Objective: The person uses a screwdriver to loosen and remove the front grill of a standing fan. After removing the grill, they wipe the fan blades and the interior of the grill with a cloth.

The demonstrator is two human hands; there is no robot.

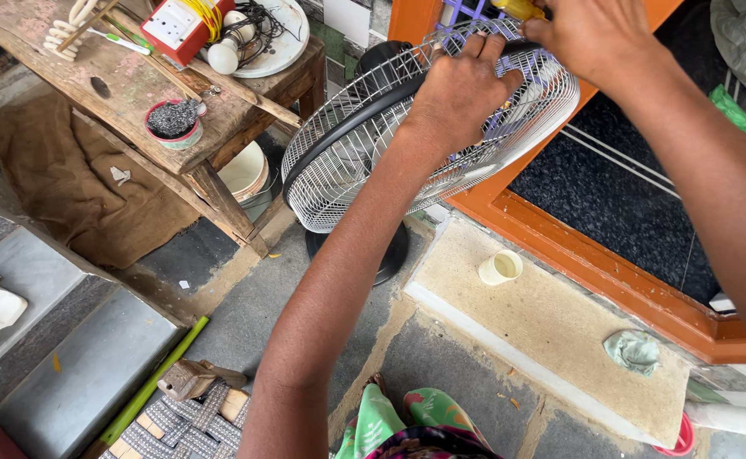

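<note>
A pedestal fan stands on the floor with a white wire grille [339, 161] and a round black base [390, 255]. My left hand [458, 93] presses on top of the grille, fingers curled over the wires near its rim. My right hand [598, 34] is at the grille's upper edge, closed around a yellow tool handle [517, 8] that is mostly cut off by the frame's top. The fan's blades are hidden behind the grille.
A worn wooden table [127, 85] at upper left carries a red-and-white switch box [178, 25], a bulb [223, 55] and a bowl of steel wool [173, 121]. A small cup [500, 268] sits on the stone step. An orange door frame [611, 272] runs at right. A green stick [148, 391] lies below.
</note>
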